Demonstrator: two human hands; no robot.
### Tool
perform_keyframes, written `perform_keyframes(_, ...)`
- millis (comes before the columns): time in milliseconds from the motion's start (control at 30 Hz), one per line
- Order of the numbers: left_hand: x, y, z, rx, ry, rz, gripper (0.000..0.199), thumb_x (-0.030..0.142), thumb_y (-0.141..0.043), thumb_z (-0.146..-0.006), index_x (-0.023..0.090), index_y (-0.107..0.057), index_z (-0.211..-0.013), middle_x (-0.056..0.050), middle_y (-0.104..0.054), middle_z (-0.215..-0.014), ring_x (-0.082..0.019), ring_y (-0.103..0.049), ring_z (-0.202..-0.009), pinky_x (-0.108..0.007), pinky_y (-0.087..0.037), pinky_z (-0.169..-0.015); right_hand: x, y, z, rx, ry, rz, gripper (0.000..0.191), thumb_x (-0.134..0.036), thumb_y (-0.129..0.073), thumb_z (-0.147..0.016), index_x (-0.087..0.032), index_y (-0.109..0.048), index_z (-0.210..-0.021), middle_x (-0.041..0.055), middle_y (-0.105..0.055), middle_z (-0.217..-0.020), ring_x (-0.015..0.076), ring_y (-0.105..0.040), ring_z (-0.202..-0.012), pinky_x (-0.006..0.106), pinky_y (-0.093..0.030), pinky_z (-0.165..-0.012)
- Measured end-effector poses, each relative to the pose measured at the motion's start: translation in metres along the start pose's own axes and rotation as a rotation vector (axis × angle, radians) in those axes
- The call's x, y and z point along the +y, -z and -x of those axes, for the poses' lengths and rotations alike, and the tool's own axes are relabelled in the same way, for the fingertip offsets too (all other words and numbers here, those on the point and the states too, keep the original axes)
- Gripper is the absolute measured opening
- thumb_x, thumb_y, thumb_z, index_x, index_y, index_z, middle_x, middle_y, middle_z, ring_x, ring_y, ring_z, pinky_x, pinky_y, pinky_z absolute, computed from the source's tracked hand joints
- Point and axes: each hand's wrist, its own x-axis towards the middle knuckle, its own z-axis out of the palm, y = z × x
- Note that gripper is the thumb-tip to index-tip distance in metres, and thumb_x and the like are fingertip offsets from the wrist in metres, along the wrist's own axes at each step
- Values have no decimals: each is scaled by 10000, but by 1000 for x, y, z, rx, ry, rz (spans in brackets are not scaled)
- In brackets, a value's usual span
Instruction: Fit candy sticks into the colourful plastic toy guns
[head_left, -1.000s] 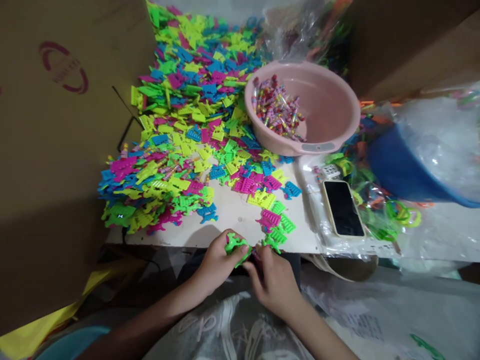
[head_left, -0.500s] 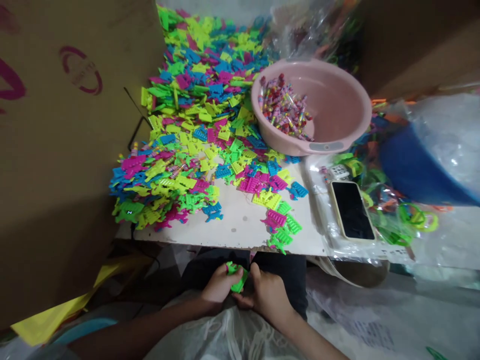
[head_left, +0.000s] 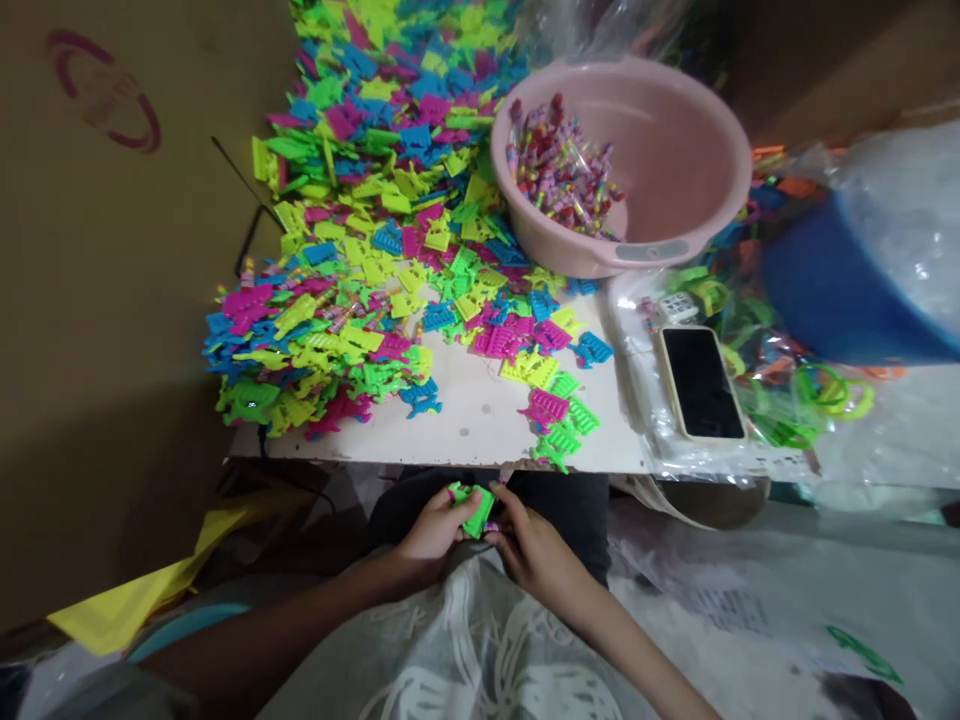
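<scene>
My left hand (head_left: 436,528) is closed on a bright green plastic toy piece (head_left: 475,512), held low over my lap in front of the table edge. Its thumb presses on the flat face. My right hand (head_left: 531,545) reaches in from the other side, fingers curled at the piece's right edge. Between its fingertips shows a bit of a small pink-purple piece (head_left: 492,526), mostly hidden. On the table (head_left: 480,408) above lie similar toy pieces in green, yellow, pink and blue, including a small green and pink group (head_left: 559,425) near the front edge.
A pink basin (head_left: 675,250) holds many small wrapped sticks (head_left: 562,170). To the right are a phone (head_left: 703,383) on plastic bags, green rings (head_left: 832,390) and a blue container (head_left: 862,270). A cardboard box (head_left: 135,300) walls off the left; the big toy pile (head_left: 397,130) extends back.
The view has tilted down, so the table appears higher. My right fingertips have come to the green toy piece's edge, and a pink-purple bit now shows there. My left hand keeps its hold.
</scene>
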Motion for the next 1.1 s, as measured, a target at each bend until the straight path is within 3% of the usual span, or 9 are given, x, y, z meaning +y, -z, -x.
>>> perform_keyframes(100, -2, -1, -1, 8, 7, 33, 653, 607, -851, -376, 162, -582, -771, 27, -602, -676, -134, -569, -620, -256, -440, -598, 3, -9, 3, 36, -29, 51, 482, -186, -456, -894, -111, -386, -1365, 168, -691, -1028, 243, -678, -870, 382, -548, -780)
perform_keyframes(300, 2, -2, -3, 10, -22, 53, 606, 557, -876, -377, 148, -597, -725, 29, -606, -670, -124, -559, -659, -250, -432, -667, 6, -25, 3, 205, 11, 137, 472, -179, -411, -897, -120, -443, -1364, 136, -717, -957, 231, -686, -812, 358, -568, -735)
perform_keyframes(567, -2, -4, -5, -3, -21, 37, 555, 515, -887, -386, 153, -627, -716, 1, -640, -677, -172, -600, -694, -309, -452, -732, 6, -21, -3, 225, -6, 224, 369, -164, -388, -907, -85, -587, -1207, 163, -720, -945, 240, -688, -788, 366, -569, -726)
perform_keyframes(733, -6, -5, -3, 41, -75, 42, 520, 548, -850, -481, 166, -609, -740, 0, -638, -678, -177, -612, -700, -309, -458, -717, 7, -18, -4, 237, 49, 108, 372, -196, -420, -927, -144, -521, -1282, 144, -702, -1055, 221, -682, -892, 356, -558, -794)
perform_keyframes(833, -7, -4, -2, 58, -102, 49, 541, 570, -837, -492, 165, -601, -760, 2, -638, -695, -168, -605, -704, -294, -452, -704, 4, -15, -2, 269, 17, 85, 379, -230, -440, -933, -137, -462, -1300, 121, -703, -984, 211, -682, -860, 327, -551, -747)
perform_keyframes(1000, -12, -1, -7, 69, -97, 43, 544, 550, -860, -442, 161, -577, -695, 29, -596, -630, -138, -564, -642, -270, -423, -653, -4, -12, -2, 90, -34, 440, 171, -226, -429, -940, -153, -582, -966, 103, -688, -815, 229, -661, -726, 313, -484, -642)
perform_keyframes(1100, -18, 3, -12, 56, -58, 32, 556, 549, -868, -396, 156, -574, -656, 33, -579, -594, -117, -531, -588, -260, -400, -614, -4, -13, -1, 2, -14, 475, 187, -155, -411, -921, -163, -571, -825, 86, -676, -705, 210, -650, -629, 278, -433, -571)
